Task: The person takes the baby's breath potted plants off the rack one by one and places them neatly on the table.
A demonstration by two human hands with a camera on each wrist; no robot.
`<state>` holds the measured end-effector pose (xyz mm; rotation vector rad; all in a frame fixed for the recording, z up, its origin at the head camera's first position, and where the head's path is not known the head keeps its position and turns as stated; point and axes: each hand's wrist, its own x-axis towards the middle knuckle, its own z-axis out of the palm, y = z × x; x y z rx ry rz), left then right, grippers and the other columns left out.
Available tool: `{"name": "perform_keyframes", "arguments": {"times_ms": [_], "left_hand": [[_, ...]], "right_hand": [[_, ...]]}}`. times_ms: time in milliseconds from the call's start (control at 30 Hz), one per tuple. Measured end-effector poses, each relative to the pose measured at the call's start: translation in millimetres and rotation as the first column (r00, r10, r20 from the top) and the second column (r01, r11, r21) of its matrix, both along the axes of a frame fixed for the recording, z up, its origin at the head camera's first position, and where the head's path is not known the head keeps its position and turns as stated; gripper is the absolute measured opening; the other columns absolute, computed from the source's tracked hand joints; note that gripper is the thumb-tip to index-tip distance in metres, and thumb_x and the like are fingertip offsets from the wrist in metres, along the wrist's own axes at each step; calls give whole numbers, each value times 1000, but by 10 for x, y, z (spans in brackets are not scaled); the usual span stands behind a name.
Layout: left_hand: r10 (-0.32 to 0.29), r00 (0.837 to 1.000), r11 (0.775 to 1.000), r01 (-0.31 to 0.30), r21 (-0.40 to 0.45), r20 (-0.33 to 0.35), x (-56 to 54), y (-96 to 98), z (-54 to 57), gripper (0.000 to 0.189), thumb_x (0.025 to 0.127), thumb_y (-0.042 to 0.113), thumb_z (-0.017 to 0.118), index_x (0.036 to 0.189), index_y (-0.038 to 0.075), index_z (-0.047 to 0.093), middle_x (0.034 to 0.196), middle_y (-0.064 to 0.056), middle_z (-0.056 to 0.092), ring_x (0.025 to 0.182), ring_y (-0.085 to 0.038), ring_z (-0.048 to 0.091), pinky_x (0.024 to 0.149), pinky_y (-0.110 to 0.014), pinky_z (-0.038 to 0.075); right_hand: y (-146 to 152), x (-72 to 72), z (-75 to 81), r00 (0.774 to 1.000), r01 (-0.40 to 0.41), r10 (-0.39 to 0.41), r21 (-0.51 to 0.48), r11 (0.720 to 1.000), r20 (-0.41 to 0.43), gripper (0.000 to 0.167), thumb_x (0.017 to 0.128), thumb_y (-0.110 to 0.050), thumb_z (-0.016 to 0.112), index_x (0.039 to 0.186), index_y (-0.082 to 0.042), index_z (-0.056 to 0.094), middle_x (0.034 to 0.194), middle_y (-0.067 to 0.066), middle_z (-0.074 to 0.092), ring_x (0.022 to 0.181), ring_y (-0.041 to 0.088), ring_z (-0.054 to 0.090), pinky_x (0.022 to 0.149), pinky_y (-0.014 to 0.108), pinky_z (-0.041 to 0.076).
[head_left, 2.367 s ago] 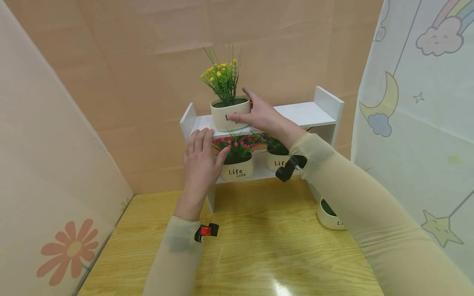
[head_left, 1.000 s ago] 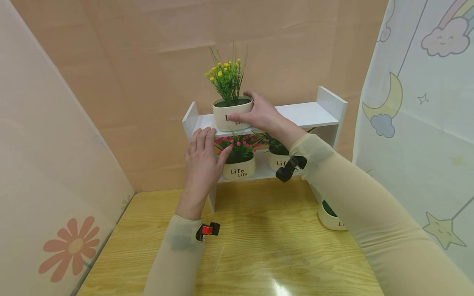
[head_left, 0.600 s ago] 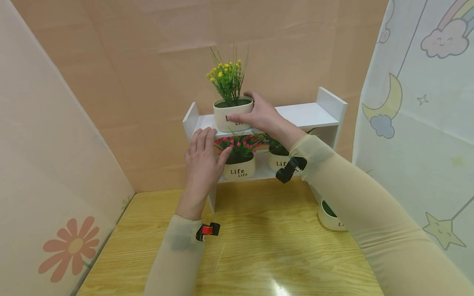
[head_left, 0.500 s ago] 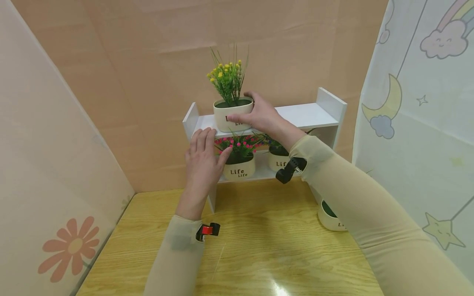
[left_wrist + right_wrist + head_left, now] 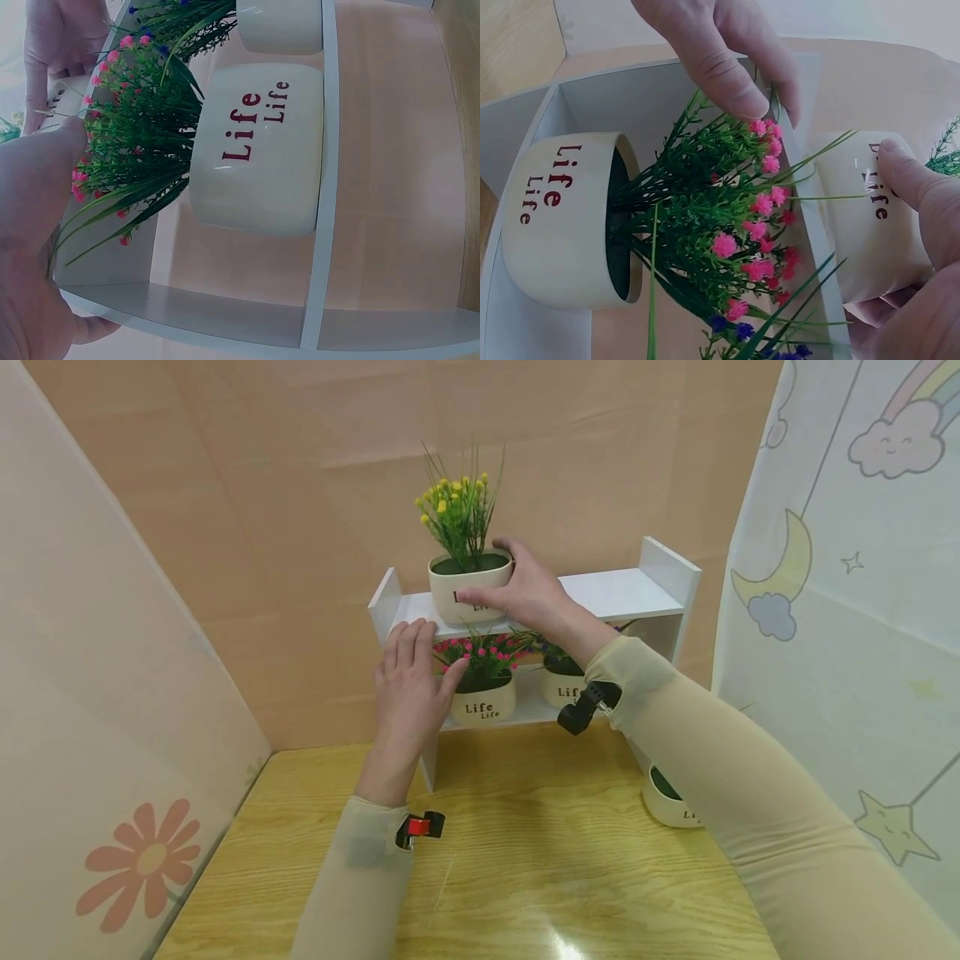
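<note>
The right hand (image 5: 531, 589) hid part of the yellow-flowered pot (image 5: 467, 583); the right sleeve (image 5: 738, 777), cut off below, hid part of the tabletop pot (image 5: 663, 807)

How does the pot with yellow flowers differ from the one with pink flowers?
The yellow-flowered pot has yellow blooms; the pink-flowered pot has pink ones. The yellow-flowered pot is up at the top board; the pink-flowered pot stands on the lower shelf. The right hand grips the yellow-flowered pot; neither hand grips the pink-flowered pot. Both pots are cream, upright and lettered.
</note>
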<state>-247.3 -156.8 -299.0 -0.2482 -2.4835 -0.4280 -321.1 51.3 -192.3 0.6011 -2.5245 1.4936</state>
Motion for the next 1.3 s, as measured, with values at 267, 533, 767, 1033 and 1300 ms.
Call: {"name": "perform_keyframes", "arguments": {"times_ms": [267, 533, 767, 1033, 1300], "left_hand": [[-8, 1000, 1000, 8, 19, -6, -3, 1, -9, 73, 112, 54, 60, 166, 14, 34, 174, -7, 31, 166, -29, 14, 122, -69, 31], [-20, 1000, 999, 21, 40, -24, -11, -7, -22, 72, 111, 51, 63, 165, 13, 36, 173, -8, 33, 166, -30, 15, 122, -70, 29], [-22, 999, 999, 24, 43, -34, -18, 5, -22, 72, 111, 51, 64, 165, 12, 38, 173, -9, 34, 166, -30, 16, 121, -71, 30], [-20, 999, 999, 21, 34, -33, -25, 1, -25, 74, 111, 53, 63, 166, 12, 35, 174, -9, 33, 166, -30, 14, 123, -71, 29], [-18, 999, 1000, 19, 20, -37, -22, 2, -29, 73, 111, 53, 62, 166, 13, 35, 173, -8, 33, 166, -30, 15, 122, -70, 32]], "right_hand": [[56, 83, 56, 1000, -16, 16, -35, 999, -16, 116, 88, -53, 93, 175, -17, 26, 160, 9, 50, 134, 24, 59, 110, 42, 51], [114, 191, 89, 1000, -17, 16, -43, 999, -25, 115, 87, -51, 94, 175, -20, 26, 161, 8, 50, 134, 24, 59, 110, 42, 51], [181, 287, 106, 999, -47, 44, -96, 994, -33, 114, 88, -47, 95, 174, -19, 26, 157, 8, 53, 130, 23, 61, 106, 41, 53], [256, 379, 109, 999, -25, 22, -90, 996, -35, 115, 85, -49, 97, 174, -22, 29, 157, 6, 53, 130, 22, 61, 107, 41, 52], [340, 483, 78, 999, -14, 11, -71, 997, -38, 113, 85, -52, 96, 174, -26, 31, 159, 4, 52, 133, 24, 59, 107, 46, 52]]}}
